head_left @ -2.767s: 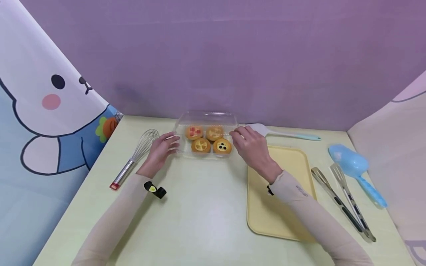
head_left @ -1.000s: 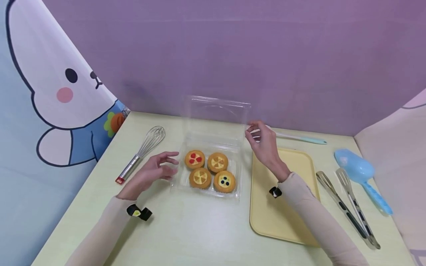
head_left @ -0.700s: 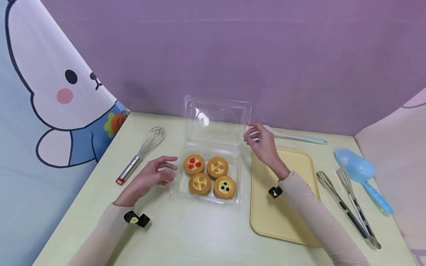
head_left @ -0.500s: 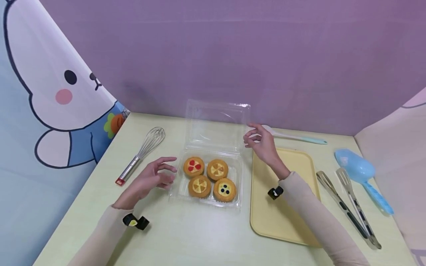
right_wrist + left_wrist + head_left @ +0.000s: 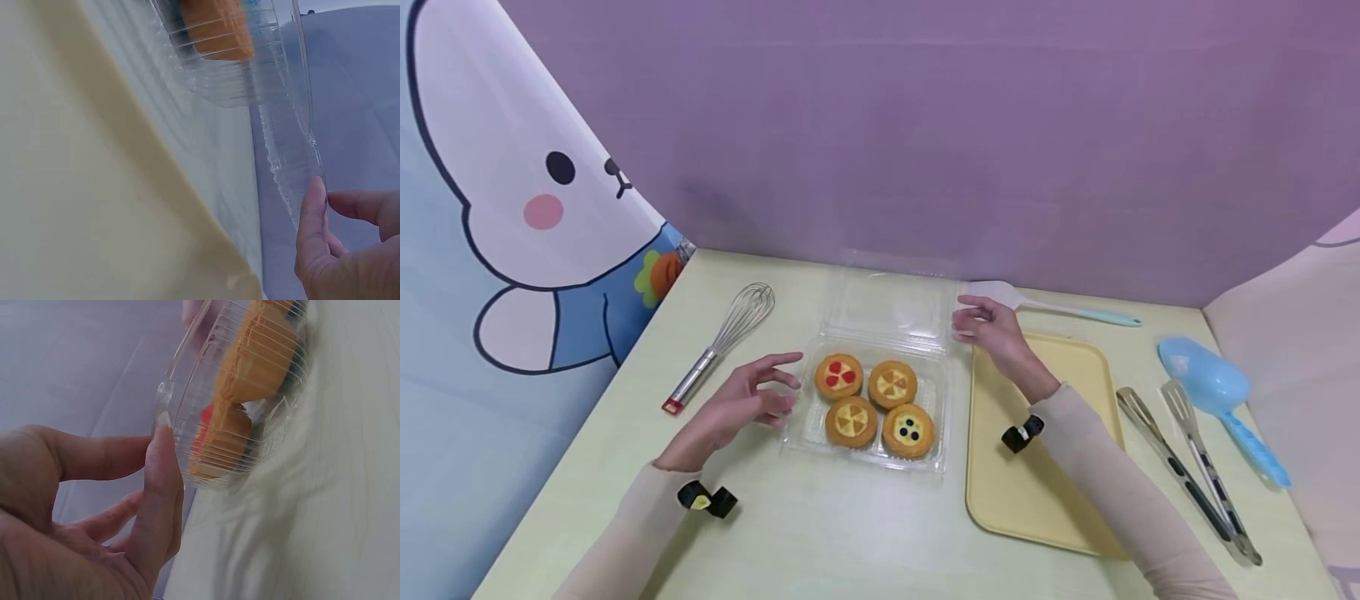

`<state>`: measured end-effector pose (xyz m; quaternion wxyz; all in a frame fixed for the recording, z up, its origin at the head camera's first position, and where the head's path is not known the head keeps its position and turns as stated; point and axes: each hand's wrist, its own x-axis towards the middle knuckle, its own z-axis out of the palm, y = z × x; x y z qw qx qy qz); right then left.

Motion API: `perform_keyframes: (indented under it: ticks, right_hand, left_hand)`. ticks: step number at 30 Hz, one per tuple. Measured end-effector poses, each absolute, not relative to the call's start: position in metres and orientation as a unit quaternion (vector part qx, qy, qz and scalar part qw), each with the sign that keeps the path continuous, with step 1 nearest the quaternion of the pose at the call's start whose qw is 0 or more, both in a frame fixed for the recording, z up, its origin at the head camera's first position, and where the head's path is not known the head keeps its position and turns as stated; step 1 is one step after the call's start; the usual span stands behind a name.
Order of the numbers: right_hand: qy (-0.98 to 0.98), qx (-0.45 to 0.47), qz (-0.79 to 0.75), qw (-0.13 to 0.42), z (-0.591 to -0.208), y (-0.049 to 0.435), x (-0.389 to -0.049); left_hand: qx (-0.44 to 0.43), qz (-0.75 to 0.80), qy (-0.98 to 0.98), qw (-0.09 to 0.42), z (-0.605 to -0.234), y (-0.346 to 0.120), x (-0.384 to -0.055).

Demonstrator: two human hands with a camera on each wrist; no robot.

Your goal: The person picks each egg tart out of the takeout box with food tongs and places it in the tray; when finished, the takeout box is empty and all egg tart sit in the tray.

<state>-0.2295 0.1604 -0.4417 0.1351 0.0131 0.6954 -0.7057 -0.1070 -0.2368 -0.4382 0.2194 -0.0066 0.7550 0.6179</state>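
Note:
A clear plastic clamshell box (image 5: 808, 429) lies on the table, its lid (image 5: 891, 300) swung back toward the purple backdrop. In its base sit several small round tarts, among them one with red pieces (image 5: 838, 377) and one with dark dots (image 5: 908, 430). My left hand (image 5: 741, 402) is at the base's left edge; thumb and a finger pinch the rim in the left wrist view. At the lid's right edge is my right hand (image 5: 996, 333). The right wrist view has its thumb and finger (image 5: 312, 219) on either side of that thin edge, pinching it.
A whisk (image 5: 718, 346) lies at the left. On the right are a beige tray (image 5: 1022, 492), partly under my right forearm, metal tongs (image 5: 1191, 467) and a blue scoop (image 5: 1213, 383). A white spatula (image 5: 1060, 310) lies along the back edge.
The box has come nearer since the oldest frame, and its lid has swung up and back, lower now against the backdrop. My right hand has moved slightly down with the lid's edge.

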Motion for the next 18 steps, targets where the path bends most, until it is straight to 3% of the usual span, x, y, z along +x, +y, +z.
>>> perform_keyframes:
  ticks: [18]
  right_hand:
    - [0.651,0.051,-0.732,0.196,-0.460,0.165,-0.230]
  left_hand:
    - [-0.006,0.625,0.751,0.214,-0.445,-0.237,-0.112]
